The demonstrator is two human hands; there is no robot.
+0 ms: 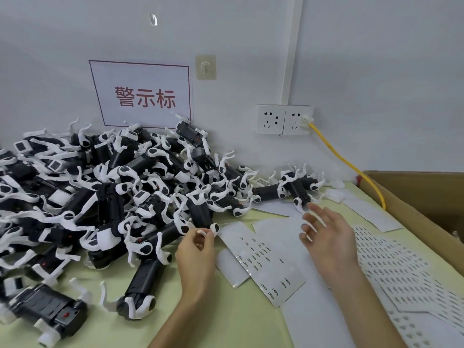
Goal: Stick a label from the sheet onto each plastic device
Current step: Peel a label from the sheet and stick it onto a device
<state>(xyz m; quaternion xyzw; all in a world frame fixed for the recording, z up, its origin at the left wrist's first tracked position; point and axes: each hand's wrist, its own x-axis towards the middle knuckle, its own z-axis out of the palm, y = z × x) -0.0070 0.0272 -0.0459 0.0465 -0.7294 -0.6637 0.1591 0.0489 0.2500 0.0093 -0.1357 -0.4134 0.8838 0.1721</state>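
Dozens of devices point(113, 197) lie heaped from nine to eleven o'clock. The sheet point(266, 259) lies flat at centre, between my hands. My left hand point(198, 249) is curled narrow; whether it pinches anything I cannot tell. My right hand point(324, 237), at one o'clock, is spread wide and empty.

Glossy label sheet point(266, 259) (paper backing)

devices point(110, 204): black-white, piled left | label sheet point(263, 257): flat, few labels, center
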